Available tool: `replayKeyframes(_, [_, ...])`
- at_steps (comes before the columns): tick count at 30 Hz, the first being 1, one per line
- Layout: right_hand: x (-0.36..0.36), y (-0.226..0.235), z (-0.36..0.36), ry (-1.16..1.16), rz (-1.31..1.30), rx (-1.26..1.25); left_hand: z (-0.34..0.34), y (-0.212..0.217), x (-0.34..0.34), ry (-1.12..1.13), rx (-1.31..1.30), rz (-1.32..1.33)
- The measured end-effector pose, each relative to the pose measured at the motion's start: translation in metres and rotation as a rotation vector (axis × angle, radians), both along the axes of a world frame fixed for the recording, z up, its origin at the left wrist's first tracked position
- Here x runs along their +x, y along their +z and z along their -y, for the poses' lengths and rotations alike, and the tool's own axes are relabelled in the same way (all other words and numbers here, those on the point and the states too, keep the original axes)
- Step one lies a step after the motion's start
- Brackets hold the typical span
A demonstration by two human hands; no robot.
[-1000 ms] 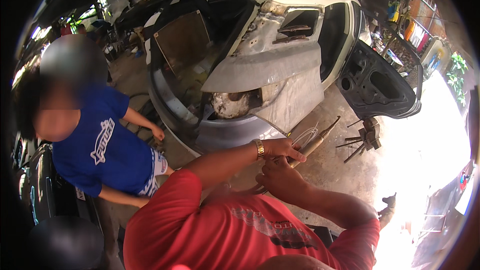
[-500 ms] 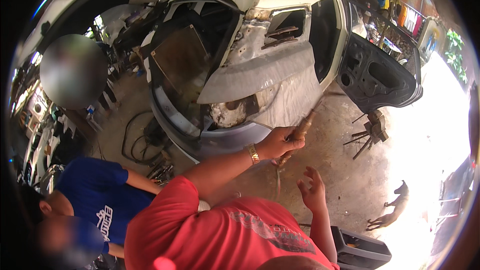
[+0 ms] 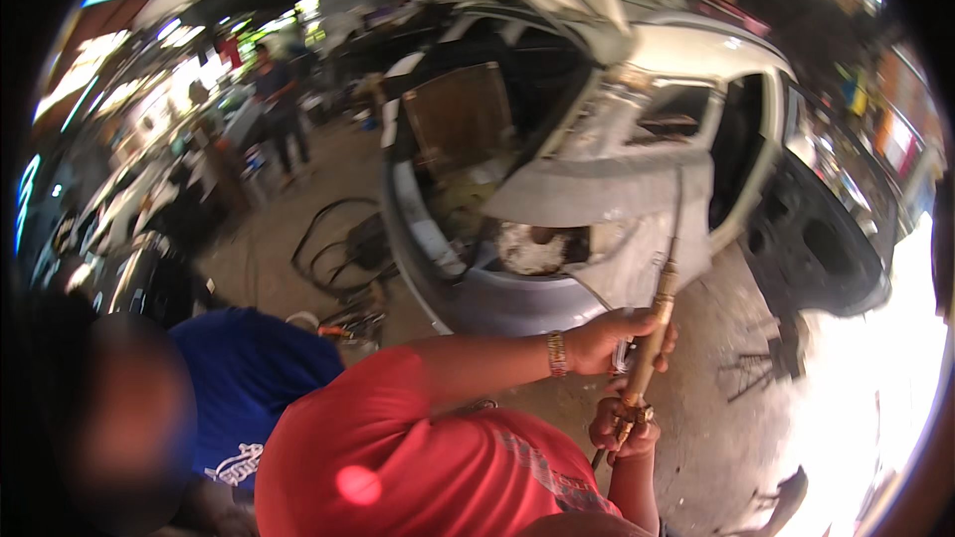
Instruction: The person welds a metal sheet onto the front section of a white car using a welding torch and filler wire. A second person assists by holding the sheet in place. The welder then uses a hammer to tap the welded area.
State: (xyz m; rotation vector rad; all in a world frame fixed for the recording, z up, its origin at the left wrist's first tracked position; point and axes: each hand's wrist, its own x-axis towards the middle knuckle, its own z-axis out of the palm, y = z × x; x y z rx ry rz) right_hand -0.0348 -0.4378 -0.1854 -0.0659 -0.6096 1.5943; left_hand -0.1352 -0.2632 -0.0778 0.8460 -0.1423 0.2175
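Note:
A brass gas torch (image 3: 648, 356) with a long thin tip points up and away toward the side of a pale car (image 3: 649, 177). My left hand (image 3: 604, 340), with a gold band at the wrist, is closed round the torch's handle. Lower down, my right hand (image 3: 619, 430) grips the valve end, its fingers bent about the knobs. A small shiny thing shows beside my left palm, too blurred to name. The car's rear corner has bare, patched metal and a rough opening (image 3: 538, 251) above the grey bumper (image 3: 507, 308).
At my left is a person in a blue shirt (image 3: 249, 353); another person (image 3: 279, 104) stands farther back. Black hoses (image 3: 323, 249) and tools (image 3: 355, 323) lie on the floor. The car's rear door (image 3: 816, 234) hangs open at the right, near a metal stand (image 3: 786, 353) and a dog (image 3: 788, 505).
My right hand, open and apart before, has come onto the torch's valve end. The torch has swung more upright. The view has turned, shifting the car to the right.

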Motion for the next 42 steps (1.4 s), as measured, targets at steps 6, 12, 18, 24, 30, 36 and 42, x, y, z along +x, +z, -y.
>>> replayKeyframes(6, [-0.030,0.034,0.001,-0.524,0.567,-0.272,-0.010,0.006,-0.036,0.447,0.107,-0.179])
replayKeyframes(12, [-0.016,0.012,-0.007,0.077,0.232,-0.142,0.008,0.000,-0.070,0.314,0.028,-0.127])
replayKeyframes(18, [-0.035,0.010,-0.003,0.181,0.194,-0.172,-0.001,-0.009,-0.098,0.436,0.192,-0.320])
replayKeyframes(24, [-0.052,0.021,-0.027,0.131,0.250,-0.179,-0.056,-0.045,-0.168,0.758,0.067,-0.505])
replayKeyframes(30, [-0.059,0.030,-0.053,0.128,0.344,-0.204,-0.091,-0.060,-0.229,0.987,-0.014,-0.570])
replayKeyframes(36, [-0.077,0.044,-0.087,0.097,0.421,-0.279,-0.112,-0.062,-0.271,1.054,0.071,-0.656])
replayKeyframes(42, [-0.083,0.056,-0.101,0.001,0.424,-0.294,-0.097,-0.063,-0.284,0.751,0.145,-0.873])
